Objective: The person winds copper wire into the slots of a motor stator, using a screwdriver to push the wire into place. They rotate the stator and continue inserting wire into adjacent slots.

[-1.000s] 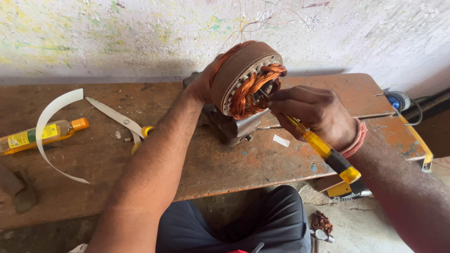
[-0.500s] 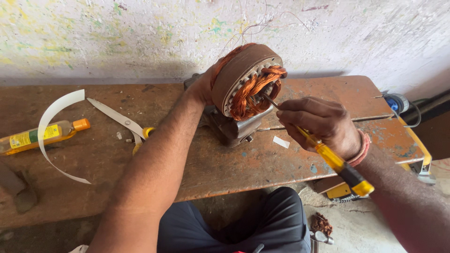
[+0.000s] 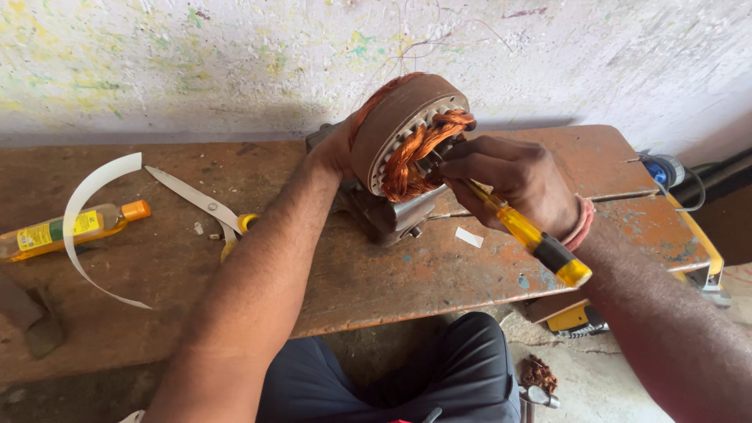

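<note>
A round motor stator (image 3: 395, 125) with copper windings (image 3: 419, 153) stands tilted on a grey metal block (image 3: 388, 215) on the wooden bench (image 3: 352, 274). My left hand (image 3: 337, 145) grips the stator from behind and holds it upright. My right hand (image 3: 517, 180) holds a screwdriver with a yellow and black handle (image 3: 536, 239). Its tip is pushed into the copper coils at the stator's face.
Scissors with yellow handles (image 3: 207, 207) lie left of the stator. A curled white strip (image 3: 82, 211) and a yellow bottle with an orange cap (image 3: 66, 231) lie at the far left. A small white scrap (image 3: 470, 236) lies near the block. Cables and a yellow tool (image 3: 705, 251) sit at the right edge.
My right hand has shifted the screwdriver against the windings, and the handle now points lower right. The left hand keeps its grip on the stator.
</note>
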Demonstrator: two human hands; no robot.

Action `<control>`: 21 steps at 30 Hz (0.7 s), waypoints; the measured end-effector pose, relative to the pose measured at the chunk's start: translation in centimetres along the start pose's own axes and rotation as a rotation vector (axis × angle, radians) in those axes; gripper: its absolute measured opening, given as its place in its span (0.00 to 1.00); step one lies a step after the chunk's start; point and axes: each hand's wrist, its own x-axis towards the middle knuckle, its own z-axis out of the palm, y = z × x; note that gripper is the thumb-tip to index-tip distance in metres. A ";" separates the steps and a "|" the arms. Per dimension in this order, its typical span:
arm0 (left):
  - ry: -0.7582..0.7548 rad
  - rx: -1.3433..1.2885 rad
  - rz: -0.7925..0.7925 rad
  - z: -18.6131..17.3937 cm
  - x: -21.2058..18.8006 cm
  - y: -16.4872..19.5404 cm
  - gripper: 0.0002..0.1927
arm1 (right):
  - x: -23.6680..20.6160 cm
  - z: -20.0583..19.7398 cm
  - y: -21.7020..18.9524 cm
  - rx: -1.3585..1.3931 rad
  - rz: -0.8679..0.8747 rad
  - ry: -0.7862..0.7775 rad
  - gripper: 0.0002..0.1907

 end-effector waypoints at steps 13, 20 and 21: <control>0.013 -0.015 -0.001 -0.6 0.2 0.1 0.25 | -2.5 -1.0 -0.4 -0.056 -0.070 -0.065 0.14; 0.039 0.098 0.054 -0.7 -0.1 0.0 0.24 | -3.1 -0.8 -0.1 -0.045 -0.051 -0.017 0.15; 0.037 0.111 0.051 -0.7 -0.2 0.0 0.24 | -3.1 -0.6 -0.1 -0.041 -0.042 -0.003 0.13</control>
